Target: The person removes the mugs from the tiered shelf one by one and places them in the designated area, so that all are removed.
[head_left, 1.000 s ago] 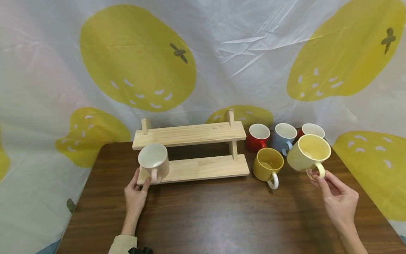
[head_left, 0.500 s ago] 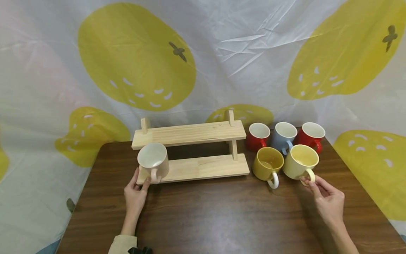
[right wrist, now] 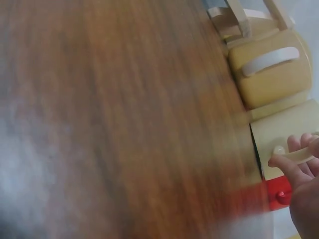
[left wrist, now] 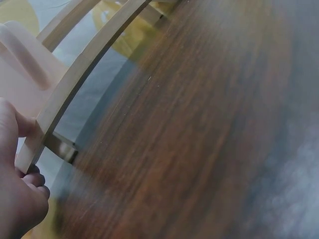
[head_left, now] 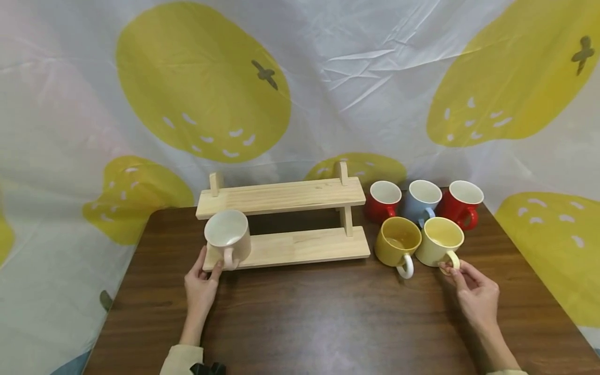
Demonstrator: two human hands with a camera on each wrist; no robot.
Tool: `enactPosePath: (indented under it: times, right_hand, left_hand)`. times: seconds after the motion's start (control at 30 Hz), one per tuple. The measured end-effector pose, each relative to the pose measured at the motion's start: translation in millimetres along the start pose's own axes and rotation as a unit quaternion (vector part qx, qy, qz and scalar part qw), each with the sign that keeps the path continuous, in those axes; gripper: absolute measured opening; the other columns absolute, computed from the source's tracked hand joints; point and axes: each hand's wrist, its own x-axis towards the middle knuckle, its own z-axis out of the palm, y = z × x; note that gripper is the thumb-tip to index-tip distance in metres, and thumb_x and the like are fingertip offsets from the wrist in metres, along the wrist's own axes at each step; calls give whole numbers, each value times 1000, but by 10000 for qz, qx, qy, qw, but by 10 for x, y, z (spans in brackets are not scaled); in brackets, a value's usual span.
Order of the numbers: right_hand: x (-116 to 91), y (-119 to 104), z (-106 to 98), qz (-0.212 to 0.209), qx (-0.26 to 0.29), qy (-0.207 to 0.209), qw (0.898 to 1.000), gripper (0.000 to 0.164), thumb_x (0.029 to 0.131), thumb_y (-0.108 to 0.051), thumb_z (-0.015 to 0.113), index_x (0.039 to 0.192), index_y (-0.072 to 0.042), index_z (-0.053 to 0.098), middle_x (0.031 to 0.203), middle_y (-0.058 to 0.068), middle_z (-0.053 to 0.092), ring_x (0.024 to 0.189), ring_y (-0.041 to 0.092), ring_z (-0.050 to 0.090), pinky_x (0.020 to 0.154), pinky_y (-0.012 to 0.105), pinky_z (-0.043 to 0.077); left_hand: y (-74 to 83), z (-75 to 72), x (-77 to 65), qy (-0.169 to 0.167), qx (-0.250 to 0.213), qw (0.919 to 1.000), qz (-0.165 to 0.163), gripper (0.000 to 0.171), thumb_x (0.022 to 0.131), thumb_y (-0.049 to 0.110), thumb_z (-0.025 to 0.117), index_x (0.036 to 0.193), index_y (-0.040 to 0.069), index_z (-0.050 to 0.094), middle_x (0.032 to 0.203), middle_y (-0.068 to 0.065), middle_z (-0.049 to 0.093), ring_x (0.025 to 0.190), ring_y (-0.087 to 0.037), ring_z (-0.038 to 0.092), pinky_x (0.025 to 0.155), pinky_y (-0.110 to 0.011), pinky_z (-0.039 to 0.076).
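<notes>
My left hand (head_left: 200, 285) grips the left end of the lower board of a two-tier wooden shelf (head_left: 300, 249); in the left wrist view the thumb lies on top and the fingers curl beneath. Beside that thumb, a pale pink mug (head_left: 240, 244) stands upright on the lower board, handle to the front. On the right, my right hand (head_left: 479, 298) pinches the handle of a pale yellow mug (head_left: 432, 251), which is upright at table level. Close to its left stands a mustard mug (head_left: 391, 250) with a white handle (right wrist: 271, 60).
Behind these two stand a red mug (head_left: 375, 208), a light blue mug (head_left: 414, 205) and another red mug (head_left: 454, 208) in a row. The brown table (head_left: 328, 317) ends at a fruit-print cloth (head_left: 365, 99). The shelf's upper board (head_left: 281, 198) bears nothing.
My right hand has lowered the pale yellow mug and moved it left, beside the mustard mug and in front of the red and blue ones. The left hand and shelf stay put.
</notes>
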Motion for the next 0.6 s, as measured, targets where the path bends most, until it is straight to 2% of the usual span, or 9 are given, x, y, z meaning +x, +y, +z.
enactPosePath:
  times: [0.1, 0.3, 0.37, 0.4, 0.47, 0.6]
  right_hand:
    - [11, 12, -9, -64, -106, -27, 9999, 15, 91, 22, 55, 103, 26, 61, 89, 2, 79, 82, 8, 76, 72, 21, 58]
    - [23, 27, -65, -130, 185, -249, 9994, 18, 91, 23, 53, 104, 20, 65, 94, 4, 79, 87, 7, 75, 75, 21, 58]
    - [16, 30, -72, -90, 123, -231, 9996, 19, 91, 23, 54, 104, 18, 67, 94, 2, 79, 87, 6, 75, 74, 20, 58]
    - [13, 32, -74, -68, 85, -228, 9997, 19, 91, 22, 55, 105, 19, 66, 94, 2, 79, 87, 6, 75, 74, 20, 58]
    - [11, 24, -81, -40, 14, -235, 9997, 19, 91, 22, 56, 107, 22, 64, 94, 1, 80, 87, 6, 75, 74, 20, 58]
    - [12, 12, -98, 27, 37, -302, 9995, 21, 91, 21, 57, 111, 27, 60, 94, 2, 80, 87, 8, 76, 74, 23, 58]
  left_hand:
    - [-2, -12, -3, -17, -72, 10000, -33, 60, 94, 8, 72, 149, 2, 48, 150, -19, 50, 133, -32, 52, 81, 0, 43]
    - [7, -7, 4, -43, -135, 9999, -56, 61, 94, 7, 71, 149, 2, 47, 151, -20, 48, 134, -33, 51, 82, 0, 43]
    - [-5, -8, 0, -51, -129, 9999, -58, 61, 94, 7, 71, 150, 2, 47, 151, -20, 48, 134, -33, 51, 82, 0, 42]
    - [-11, -8, 2, -59, -90, 9999, -71, 61, 94, 6, 71, 150, 2, 46, 151, -21, 48, 134, -33, 50, 82, 0, 42]
    - [78, -11, -30, -81, -82, 9999, -73, 60, 94, 4, 70, 149, -1, 46, 151, -23, 47, 135, -36, 50, 82, 0, 42]
    - [88, -3, -32, -81, -82, 9999, -69, 60, 94, 4, 70, 149, -2, 45, 151, -23, 47, 135, -36, 49, 82, 0, 42]
